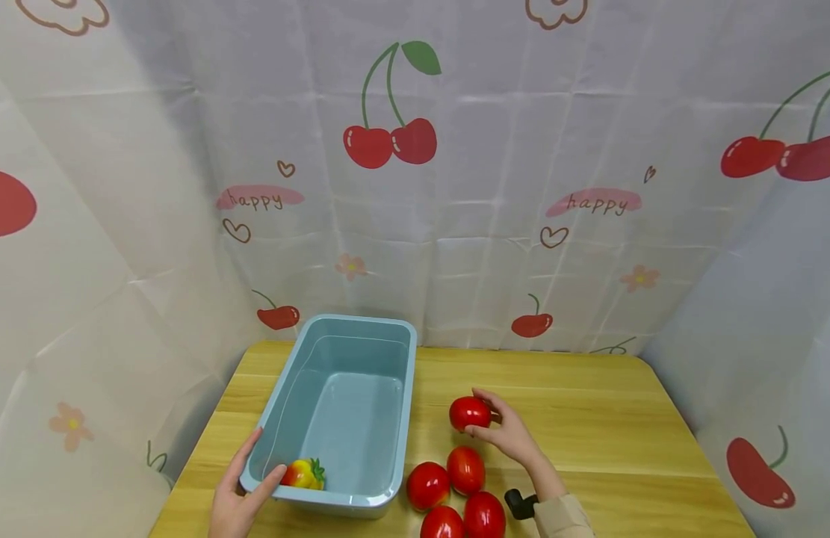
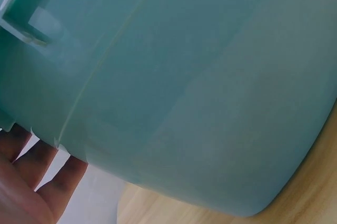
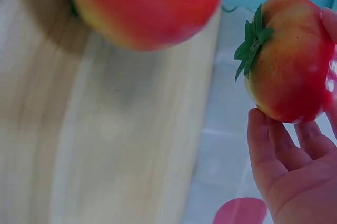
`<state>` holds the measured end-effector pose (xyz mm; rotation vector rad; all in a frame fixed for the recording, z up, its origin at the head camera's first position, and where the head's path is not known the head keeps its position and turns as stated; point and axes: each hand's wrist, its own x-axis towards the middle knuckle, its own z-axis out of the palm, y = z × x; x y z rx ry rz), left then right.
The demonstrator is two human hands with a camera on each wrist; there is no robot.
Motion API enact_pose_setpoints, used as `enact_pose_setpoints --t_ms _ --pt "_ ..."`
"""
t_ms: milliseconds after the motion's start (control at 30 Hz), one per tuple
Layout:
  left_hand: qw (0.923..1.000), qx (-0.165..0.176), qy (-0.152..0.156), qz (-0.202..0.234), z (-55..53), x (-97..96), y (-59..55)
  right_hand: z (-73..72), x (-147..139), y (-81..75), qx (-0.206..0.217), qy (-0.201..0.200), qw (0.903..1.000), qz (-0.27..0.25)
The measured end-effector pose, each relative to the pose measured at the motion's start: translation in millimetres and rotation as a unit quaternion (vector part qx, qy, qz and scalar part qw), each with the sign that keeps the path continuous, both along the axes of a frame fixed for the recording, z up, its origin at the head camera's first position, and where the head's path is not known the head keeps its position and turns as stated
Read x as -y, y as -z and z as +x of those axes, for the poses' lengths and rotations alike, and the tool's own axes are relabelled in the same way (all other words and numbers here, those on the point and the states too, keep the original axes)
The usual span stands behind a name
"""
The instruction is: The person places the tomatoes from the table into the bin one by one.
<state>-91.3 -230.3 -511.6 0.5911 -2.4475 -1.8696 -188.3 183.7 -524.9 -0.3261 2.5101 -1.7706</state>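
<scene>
A light blue plastic bin (image 1: 409, 396) stands on the left part of the table. My left hand (image 1: 234, 497) grips its near left corner, thumb over the rim and fingers along the outer wall (image 2: 184, 87). Inside that corner lies a red and yellow tomato (image 1: 303, 474) with green leaves. To the right of the bin, my right hand (image 1: 515, 437) holds a shiny red tomato (image 1: 468, 413) between thumb and fingers. Its yellowish stem end and green leaves (image 3: 253, 47) show in the right wrist view.
Several more red tomatoes (image 1: 465, 471) sit in a cluster at the table's near edge, just right of the bin. Behind the wooden table (image 1: 576, 403) hangs a white curtain (image 1: 455, 276) with cherry prints. A black wrist mount (image 1: 520, 504) sticks out beside the right sleeve.
</scene>
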Motion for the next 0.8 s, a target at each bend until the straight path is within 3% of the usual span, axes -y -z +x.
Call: enact_pose_setpoints --t_ms 200,800 --pt "1.0 0.001 -0.002 -0.009 -0.3 0.3 1.5 4.6 6 -23.6 -0.015 -0.019 0.9996 0.01" --pt "0.9998 -0.008 -0.011 -0.015 -0.4 -0.1 3.2 12.1 24 -74.6 -0.07 -0.049 0.9963 0.002"
